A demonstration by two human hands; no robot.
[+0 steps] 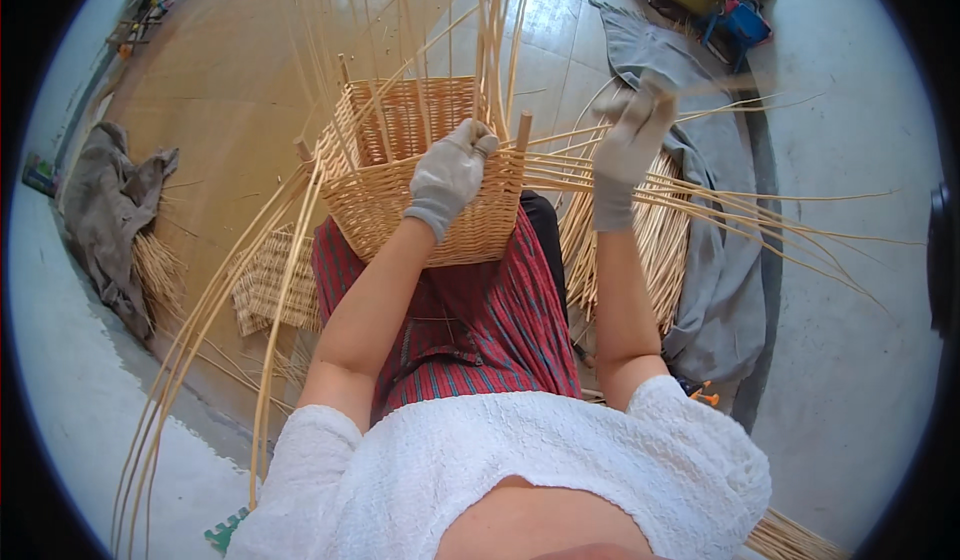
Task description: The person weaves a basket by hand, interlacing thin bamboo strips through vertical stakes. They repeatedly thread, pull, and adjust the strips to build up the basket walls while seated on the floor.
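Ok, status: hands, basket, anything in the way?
Left gloved hand closed on near rim of wicker basket. Right gloved hand raised, blurred, grip unclear. Basket on striped lap cloth. Long loose rods jut past right hand.

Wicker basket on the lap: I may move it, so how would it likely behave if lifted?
The basket would probably be light for its size, being hollow. Its woven sides look fairly stiff, keeping a box shape. The long unwoven strands would likely sway.
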